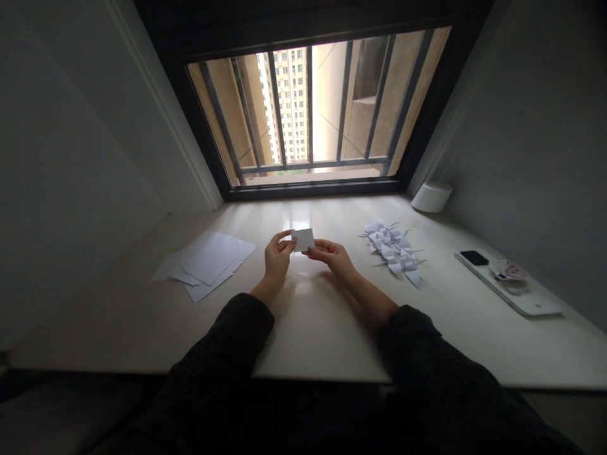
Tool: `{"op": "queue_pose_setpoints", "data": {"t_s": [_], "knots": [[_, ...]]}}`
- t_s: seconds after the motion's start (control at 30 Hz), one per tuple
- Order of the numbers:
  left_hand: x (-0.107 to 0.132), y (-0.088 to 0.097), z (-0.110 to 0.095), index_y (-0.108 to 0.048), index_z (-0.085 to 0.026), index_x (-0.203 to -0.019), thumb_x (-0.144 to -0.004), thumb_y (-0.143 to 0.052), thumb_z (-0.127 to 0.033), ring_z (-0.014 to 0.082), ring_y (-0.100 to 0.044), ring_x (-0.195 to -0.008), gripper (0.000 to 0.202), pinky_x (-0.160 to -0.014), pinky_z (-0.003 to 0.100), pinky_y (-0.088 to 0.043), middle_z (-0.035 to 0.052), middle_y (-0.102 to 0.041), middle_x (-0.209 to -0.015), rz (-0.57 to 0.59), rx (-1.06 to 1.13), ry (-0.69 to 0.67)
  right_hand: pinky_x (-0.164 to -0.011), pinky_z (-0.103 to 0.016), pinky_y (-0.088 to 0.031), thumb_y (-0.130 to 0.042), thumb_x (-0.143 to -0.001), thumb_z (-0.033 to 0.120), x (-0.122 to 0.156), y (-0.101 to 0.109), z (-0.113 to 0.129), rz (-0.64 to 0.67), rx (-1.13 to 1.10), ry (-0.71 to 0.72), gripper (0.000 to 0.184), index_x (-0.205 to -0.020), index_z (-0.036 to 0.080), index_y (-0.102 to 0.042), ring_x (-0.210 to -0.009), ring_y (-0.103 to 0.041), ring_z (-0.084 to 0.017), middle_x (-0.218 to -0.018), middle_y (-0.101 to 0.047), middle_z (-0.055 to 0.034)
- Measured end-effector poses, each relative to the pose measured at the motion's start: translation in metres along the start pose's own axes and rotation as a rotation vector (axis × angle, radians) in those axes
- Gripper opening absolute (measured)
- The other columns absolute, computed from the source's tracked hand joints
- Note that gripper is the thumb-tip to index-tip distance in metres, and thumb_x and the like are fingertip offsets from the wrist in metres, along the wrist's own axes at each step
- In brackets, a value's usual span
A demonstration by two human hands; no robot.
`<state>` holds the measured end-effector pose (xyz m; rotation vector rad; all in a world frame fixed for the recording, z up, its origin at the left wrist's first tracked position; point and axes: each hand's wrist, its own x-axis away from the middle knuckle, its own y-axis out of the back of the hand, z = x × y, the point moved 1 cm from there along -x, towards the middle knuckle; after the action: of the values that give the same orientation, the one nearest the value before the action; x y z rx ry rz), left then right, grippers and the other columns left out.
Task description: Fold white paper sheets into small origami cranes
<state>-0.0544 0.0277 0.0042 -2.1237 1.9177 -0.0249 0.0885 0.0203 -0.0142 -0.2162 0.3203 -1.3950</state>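
Note:
A small white folded piece of paper [303, 239] is held up above the pale tabletop [313, 328], between both hands. My left hand [277, 258] pinches its left edge with thumb and fingers. My right hand [331, 254] grips its lower right corner, fingers curled. Both arms wear dark sleeves. A stack of flat white paper sheets [206, 262] lies to the left of the hands. A pile of several folded white paper shapes [393, 249] lies to the right.
A white phone [509, 284] with a round sticker grip lies near the right wall. A white round container [431, 196] stands in the back right corner. A barred window [313, 114] is straight ahead. Walls close both sides.

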Motion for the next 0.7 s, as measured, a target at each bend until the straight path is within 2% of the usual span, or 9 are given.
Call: {"op": "queue_pose_setpoints", "data": {"t_s": [0.17, 0.27, 0.4, 0.53, 0.7], "knots": [[-0.004, 0.003, 0.001, -0.062, -0.015, -0.102, -0.069, -0.071, -0.036, 0.0191, -0.067, -0.075, 0.040, -0.074, 0.032, -0.049, 0.0044, -0.071, -0.073, 0.018, -0.031, -0.049, -0.083, -0.038, -0.049, -0.078, -0.061, 0.040, 0.005, -0.003, 0.006, 0.055, 0.046, 0.068, 0.043, -0.097, 0.019, -0.068, -0.085, -0.069, -0.023, -0.087, -0.074, -0.0064], [-0.007, 0.006, -0.001, -0.064, -0.016, -0.101, -0.070, -0.071, -0.035, 0.0191, -0.067, -0.072, 0.037, -0.071, 0.030, -0.049, 0.0043, -0.071, -0.073, 0.061, -0.120, -0.099, -0.080, -0.035, -0.049, -0.077, -0.063, 0.038, 0.006, -0.002, 0.009, 0.089, 0.107, 0.105, 0.046, -0.104, 0.020, -0.065, -0.083, -0.068, -0.020, -0.086, -0.073, -0.0048], [-0.007, 0.010, -0.010, -0.069, -0.020, -0.092, -0.067, -0.074, -0.033, 0.0197, -0.067, -0.069, 0.029, -0.064, 0.028, -0.049, 0.0041, -0.071, -0.072, 0.140, -0.273, -0.134, -0.074, -0.032, -0.051, -0.074, -0.067, 0.042, 0.004, 0.003, 0.009, -0.024, 0.205, 0.173, 0.049, -0.109, 0.021, -0.061, -0.076, -0.065, -0.017, -0.079, -0.070, -0.0019], [-0.002, 0.010, -0.017, -0.071, -0.025, -0.087, -0.064, -0.076, -0.033, 0.0186, -0.066, -0.066, 0.025, -0.061, 0.026, -0.048, 0.0012, -0.071, -0.067, 0.231, -0.361, -0.126, -0.068, -0.031, -0.051, -0.074, -0.066, 0.042, 0.002, 0.008, 0.007, -0.059, 0.215, 0.200, 0.047, -0.106, 0.022, -0.058, -0.070, -0.063, -0.016, -0.076, -0.068, -0.0008], [-0.001, 0.009, -0.014, -0.071, -0.022, -0.096, -0.069, -0.071, -0.041, 0.0165, -0.064, -0.061, 0.032, -0.058, 0.025, -0.047, 0.0027, -0.070, -0.068, 0.334, -0.425, -0.130, -0.060, -0.028, -0.050, -0.076, -0.063, 0.042, 0.002, 0.008, 0.006, -0.030, 0.224, 0.178, 0.043, -0.096, 0.022, -0.058, -0.061, -0.061, -0.014, -0.070, -0.066, 0.0006]]}}
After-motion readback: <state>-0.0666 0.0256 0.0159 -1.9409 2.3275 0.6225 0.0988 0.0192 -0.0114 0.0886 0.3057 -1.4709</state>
